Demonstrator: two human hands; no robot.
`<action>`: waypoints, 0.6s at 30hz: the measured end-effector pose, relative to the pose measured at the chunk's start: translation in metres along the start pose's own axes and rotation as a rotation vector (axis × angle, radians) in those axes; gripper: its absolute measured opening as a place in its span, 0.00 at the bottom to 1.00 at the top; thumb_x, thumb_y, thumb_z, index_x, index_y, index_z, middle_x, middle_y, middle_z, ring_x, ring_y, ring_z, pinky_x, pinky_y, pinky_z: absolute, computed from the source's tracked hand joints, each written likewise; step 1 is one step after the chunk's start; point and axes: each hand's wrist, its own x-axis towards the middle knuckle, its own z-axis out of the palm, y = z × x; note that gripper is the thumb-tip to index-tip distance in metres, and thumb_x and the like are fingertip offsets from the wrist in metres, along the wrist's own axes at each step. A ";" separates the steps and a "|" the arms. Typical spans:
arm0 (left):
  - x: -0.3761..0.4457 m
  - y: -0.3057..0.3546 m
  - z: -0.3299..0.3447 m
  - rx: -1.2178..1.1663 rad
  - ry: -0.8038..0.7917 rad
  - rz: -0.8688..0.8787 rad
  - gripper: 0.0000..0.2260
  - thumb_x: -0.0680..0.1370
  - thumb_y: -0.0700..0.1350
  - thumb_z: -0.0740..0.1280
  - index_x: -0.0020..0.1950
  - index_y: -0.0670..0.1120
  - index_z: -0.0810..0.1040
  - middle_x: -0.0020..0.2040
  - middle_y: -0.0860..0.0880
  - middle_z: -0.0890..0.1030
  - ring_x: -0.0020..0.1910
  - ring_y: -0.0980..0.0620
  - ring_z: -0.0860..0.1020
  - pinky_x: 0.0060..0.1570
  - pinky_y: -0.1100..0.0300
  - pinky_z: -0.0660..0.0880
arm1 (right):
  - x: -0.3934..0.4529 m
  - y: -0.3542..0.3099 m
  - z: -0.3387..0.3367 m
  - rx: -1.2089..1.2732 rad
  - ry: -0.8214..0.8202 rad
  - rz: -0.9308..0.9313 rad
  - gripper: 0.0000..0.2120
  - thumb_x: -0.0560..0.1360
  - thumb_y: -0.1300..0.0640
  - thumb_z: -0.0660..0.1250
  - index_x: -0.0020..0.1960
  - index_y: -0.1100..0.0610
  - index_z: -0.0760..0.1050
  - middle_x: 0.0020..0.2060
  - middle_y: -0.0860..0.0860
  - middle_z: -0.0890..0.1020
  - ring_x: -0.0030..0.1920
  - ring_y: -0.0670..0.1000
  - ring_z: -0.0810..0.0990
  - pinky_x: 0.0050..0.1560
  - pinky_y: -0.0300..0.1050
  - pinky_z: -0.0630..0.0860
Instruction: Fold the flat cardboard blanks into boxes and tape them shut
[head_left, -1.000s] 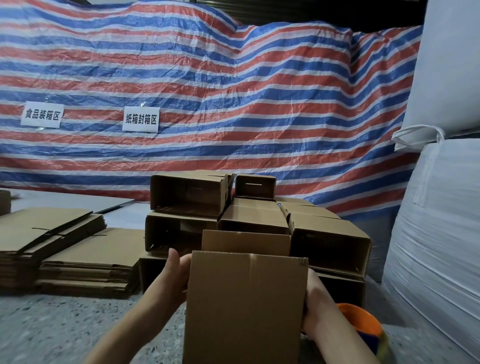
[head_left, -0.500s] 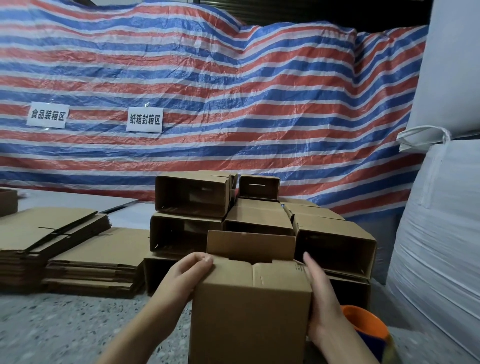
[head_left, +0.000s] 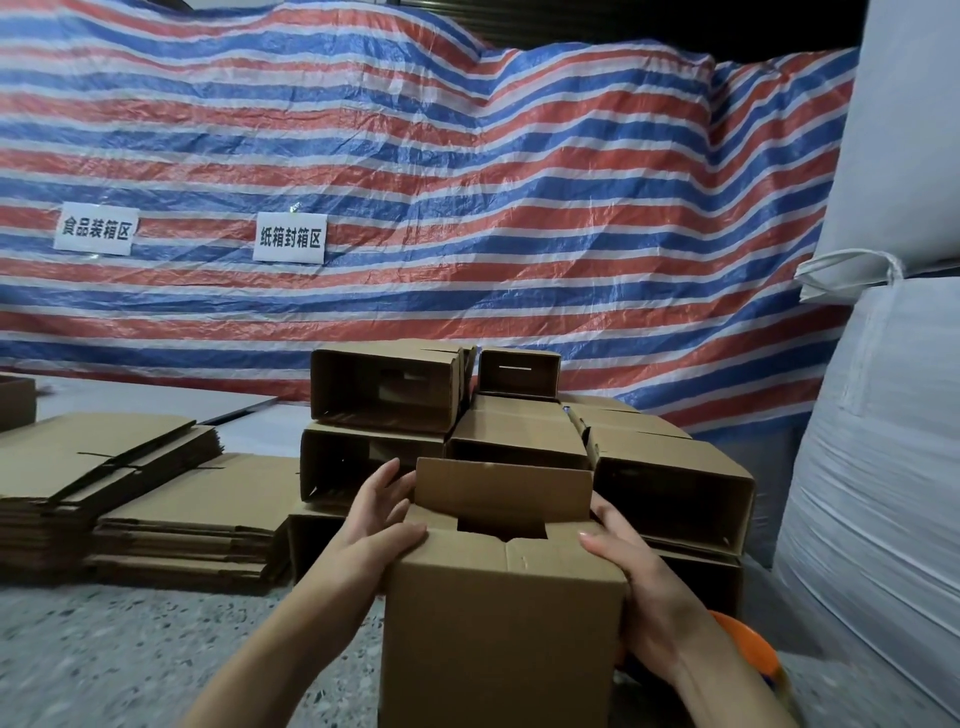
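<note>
A brown cardboard box (head_left: 501, 634) stands upright in front of me, low in the middle of the view. Its near top flap and both side flaps are folded down; the far flap (head_left: 504, 493) still stands up. My left hand (head_left: 376, 525) grips the box's upper left corner, thumb on the folded top and fingers by the far flap. My right hand (head_left: 631, 577) grips the upper right corner, thumb pressing on the top. An orange tape dispenser (head_left: 748, 644) lies on the floor behind my right wrist, mostly hidden.
Folded open boxes (head_left: 384, 387) are piled just behind the held box. Stacks of flat cardboard blanks (head_left: 171, 499) lie on the speckled floor at left. Large white sacks (head_left: 878, 441) stand at right. A striped tarp (head_left: 467, 182) hangs behind.
The box's near top flap, upright a second ago, has been folded down. Both hands have moved from the box's sides up to its top corners.
</note>
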 end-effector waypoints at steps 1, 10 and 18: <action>0.000 0.001 0.000 0.001 0.003 0.012 0.31 0.77 0.38 0.67 0.70 0.65 0.61 0.63 0.64 0.72 0.68 0.56 0.68 0.64 0.51 0.68 | 0.000 -0.001 -0.001 -0.015 -0.015 -0.017 0.37 0.70 0.54 0.69 0.77 0.43 0.63 0.66 0.56 0.77 0.59 0.60 0.82 0.54 0.53 0.79; -0.009 0.002 0.002 0.250 0.065 0.062 0.12 0.79 0.44 0.65 0.47 0.57 0.85 0.55 0.60 0.80 0.53 0.57 0.77 0.45 0.59 0.73 | 0.004 0.007 -0.004 -0.069 0.113 -0.077 0.13 0.67 0.50 0.71 0.47 0.56 0.82 0.61 0.51 0.80 0.57 0.58 0.81 0.45 0.47 0.82; -0.006 0.023 0.004 0.813 0.068 0.133 0.10 0.82 0.46 0.62 0.50 0.59 0.80 0.54 0.65 0.75 0.64 0.56 0.67 0.68 0.45 0.64 | 0.000 0.005 0.001 -0.126 0.111 -0.117 0.13 0.68 0.48 0.69 0.46 0.56 0.81 0.47 0.57 0.83 0.42 0.51 0.83 0.42 0.48 0.78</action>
